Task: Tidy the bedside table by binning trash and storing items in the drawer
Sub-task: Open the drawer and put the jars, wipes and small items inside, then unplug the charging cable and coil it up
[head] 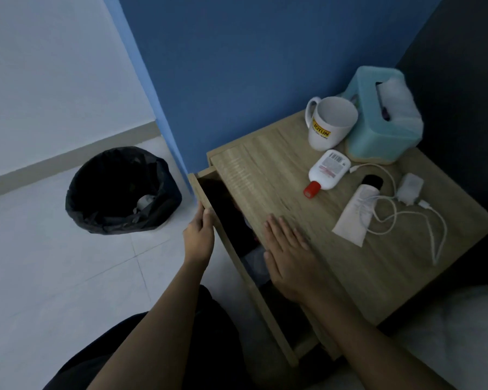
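Observation:
The wooden bedside table (265,175) has its top drawer (206,192) pulled partly out, dark inside with some items faintly visible. My left hand (199,235) grips the drawer's front edge. My right hand (289,254) lies flat and empty on the tabletop's front edge, fingers apart. On the top lie a white bottle with a red cap (326,174), a white tube with a black cap (357,212), a white charger with its cable (410,190), a white mug (331,122) and a teal tissue box (383,119).
A bin lined with a black bag (121,190) stands on the pale tiled floor left of the table, with something white inside. A blue wall is behind the table. White bedding (448,333) is at the lower right.

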